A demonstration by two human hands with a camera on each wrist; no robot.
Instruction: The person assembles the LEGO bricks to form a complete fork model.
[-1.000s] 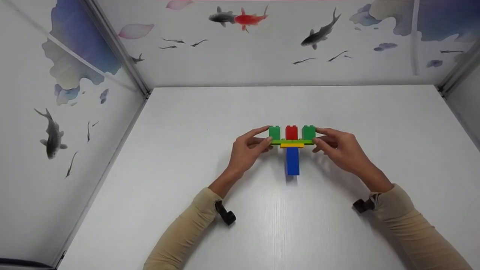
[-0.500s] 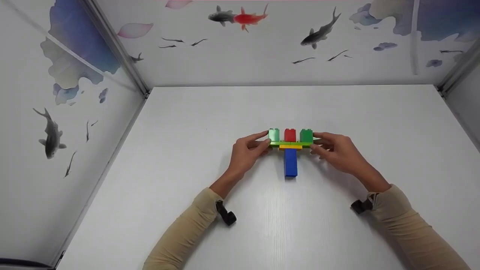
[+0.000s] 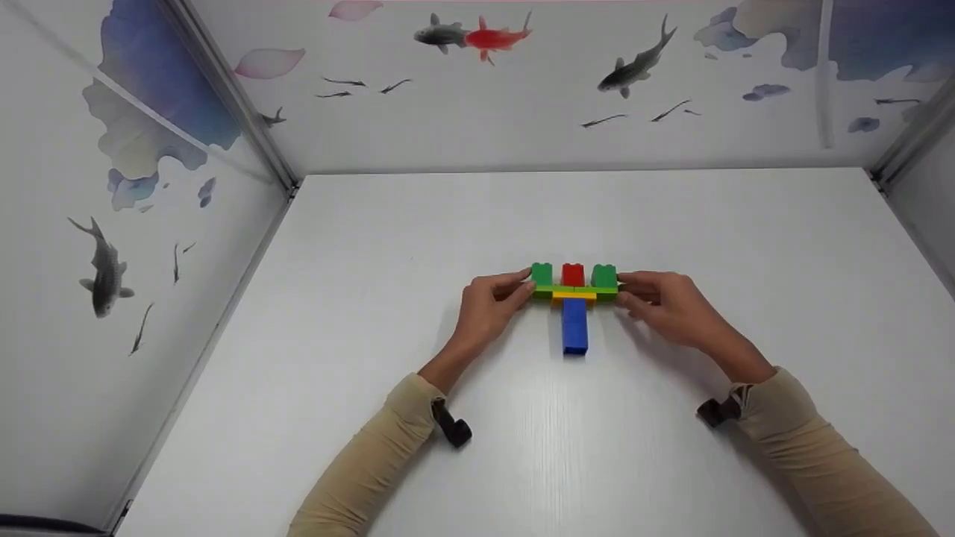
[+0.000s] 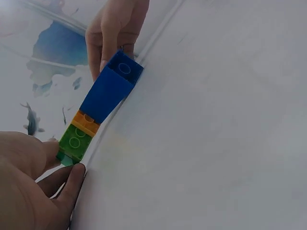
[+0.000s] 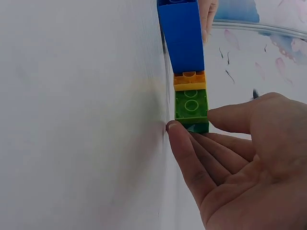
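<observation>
Both hands hold a toy building-block structure by its two ends, low over the white table. Its stem is a blue block (image 3: 574,326), pointing toward the person, its hollow underside showing in the left wrist view. A yellow plate (image 3: 574,297) joins the stem to a lime green crossbar (image 3: 553,290). Along the bar stand a red brick (image 3: 573,274) in the middle and a green brick (image 3: 542,274) and another green brick (image 3: 604,275) at the ends. The left hand (image 3: 483,309) pinches the left end; the right hand (image 3: 675,309) pinches the right end.
The white table (image 3: 418,224) is bounded by a back wall (image 3: 477,134) and a left wall (image 3: 45,246), both printed with fish. Black wrist cameras, a left one (image 3: 455,431) and a right one (image 3: 716,412), hang under the tan sleeves.
The block structure has come slightly toward the person and to the left, sinking toward the table. Its blue stem has tipped so its hollow end shows. Both hands keep their grip and move with it.
</observation>
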